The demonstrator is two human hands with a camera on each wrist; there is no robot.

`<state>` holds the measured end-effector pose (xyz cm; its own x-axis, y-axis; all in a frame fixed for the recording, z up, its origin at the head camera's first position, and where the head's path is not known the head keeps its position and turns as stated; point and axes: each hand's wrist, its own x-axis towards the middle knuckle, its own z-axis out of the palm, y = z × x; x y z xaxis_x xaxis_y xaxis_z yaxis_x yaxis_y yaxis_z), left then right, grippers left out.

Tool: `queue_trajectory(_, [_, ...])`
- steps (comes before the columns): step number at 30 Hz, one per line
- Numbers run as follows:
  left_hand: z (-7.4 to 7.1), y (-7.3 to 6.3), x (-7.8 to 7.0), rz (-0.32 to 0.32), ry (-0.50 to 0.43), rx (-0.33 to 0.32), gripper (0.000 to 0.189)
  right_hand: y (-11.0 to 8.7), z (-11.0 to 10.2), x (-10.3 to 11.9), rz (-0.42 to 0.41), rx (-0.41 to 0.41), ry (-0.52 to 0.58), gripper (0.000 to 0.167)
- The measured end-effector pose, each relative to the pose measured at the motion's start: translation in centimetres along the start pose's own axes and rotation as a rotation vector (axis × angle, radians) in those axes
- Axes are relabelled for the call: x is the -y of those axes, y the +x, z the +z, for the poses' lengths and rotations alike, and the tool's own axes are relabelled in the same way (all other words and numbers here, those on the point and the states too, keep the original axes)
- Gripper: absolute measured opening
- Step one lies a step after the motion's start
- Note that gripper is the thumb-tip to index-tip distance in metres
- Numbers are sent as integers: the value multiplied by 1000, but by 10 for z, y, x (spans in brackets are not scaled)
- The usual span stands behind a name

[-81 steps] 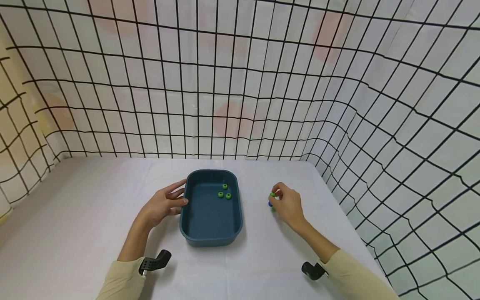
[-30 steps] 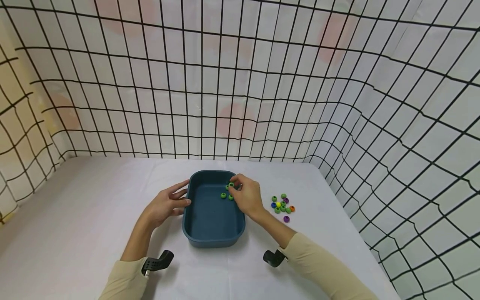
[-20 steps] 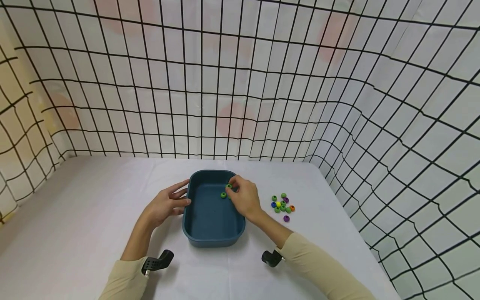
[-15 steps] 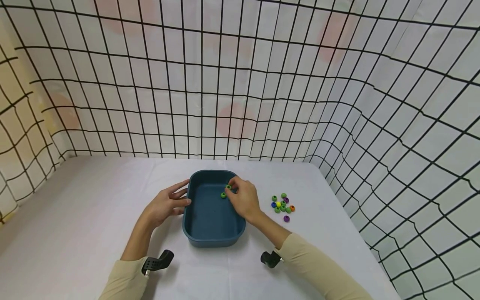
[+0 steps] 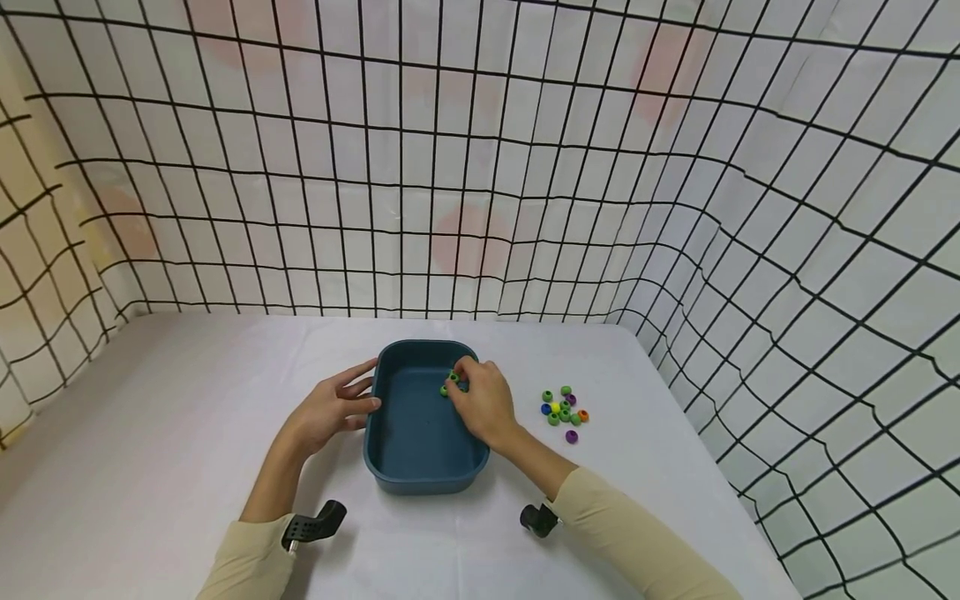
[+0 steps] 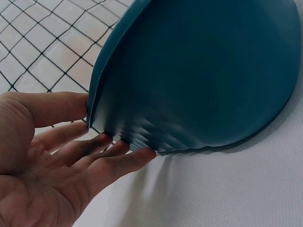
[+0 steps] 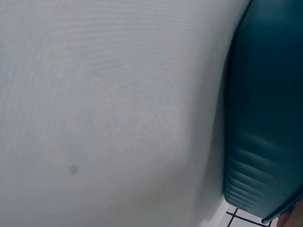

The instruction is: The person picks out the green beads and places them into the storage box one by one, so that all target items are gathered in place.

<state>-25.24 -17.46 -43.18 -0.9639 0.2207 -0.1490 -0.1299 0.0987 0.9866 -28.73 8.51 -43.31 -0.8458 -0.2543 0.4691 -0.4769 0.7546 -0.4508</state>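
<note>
A dark teal rectangular bin stands on the table. My left hand rests against its left side, fingers nearly straight; in the left wrist view the fingertips touch the ribbed outer wall and the thumb meets the rim. My right hand reaches over the bin's right rim and pinches a green bead between thumb and index finger, low inside the bin. Another green bead lies just left of the fingertips; the hand hides other beads. In the right wrist view only a sliver of hand shows.
Right of the bin lies a loose cluster of beads: several green beads, an orange bead, a yellow bead, a blue bead and purple ones. A black wire grid encloses the white table.
My right hand went from the loose beads into the bin with a green bead, then shifted slightly left and down among the beads there. The left hand stays at the bin's side.
</note>
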Motion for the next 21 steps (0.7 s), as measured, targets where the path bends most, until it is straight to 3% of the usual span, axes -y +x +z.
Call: queue_trajectory(21, [-1, -1, 0, 4, -3, 4, 76, -2, 0, 2, -46, -5, -49, 14])
